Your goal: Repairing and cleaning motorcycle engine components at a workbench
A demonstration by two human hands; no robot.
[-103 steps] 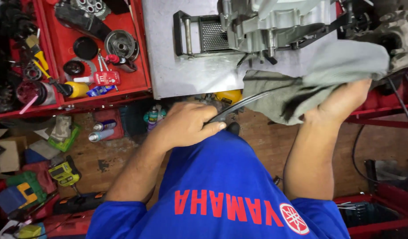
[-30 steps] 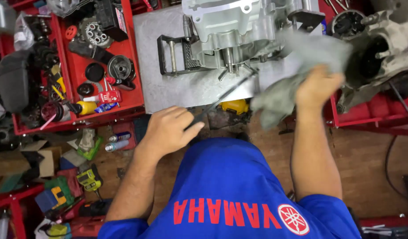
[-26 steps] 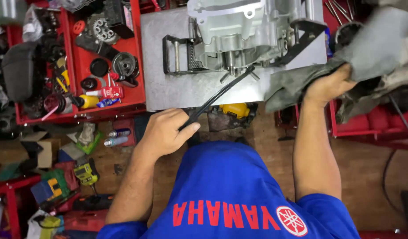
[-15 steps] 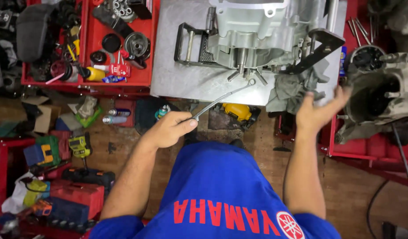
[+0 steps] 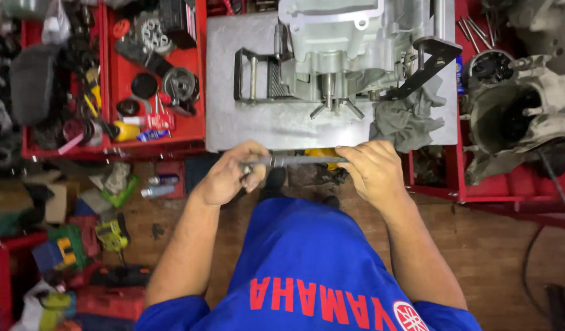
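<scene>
- Two bare hands share one long, thin grey metal tool, held level just off the near edge of the grey steel bench top.
- The left hand is curled shut around the tool's left end, fingers wrapped under and thumb on top.
- The right hand closes its fingertips over the tool's right end, palm down; how much of the tool lies under that palm cannot be told.
- The tool's long axis runs left to right, from one hand to the other and parallel to the bench edge. Neither hand is nearer: each has an end, with the bare middle between them.
- Beyond both hands, on the bench, stands a silver cast-metal engine case.
- Just beyond the right hand lies a crumpled grey-green rag, apart from the fingers.
- Farther off, beyond and outward of the left hand, a red parts tray holds gears and small items.
</scene>
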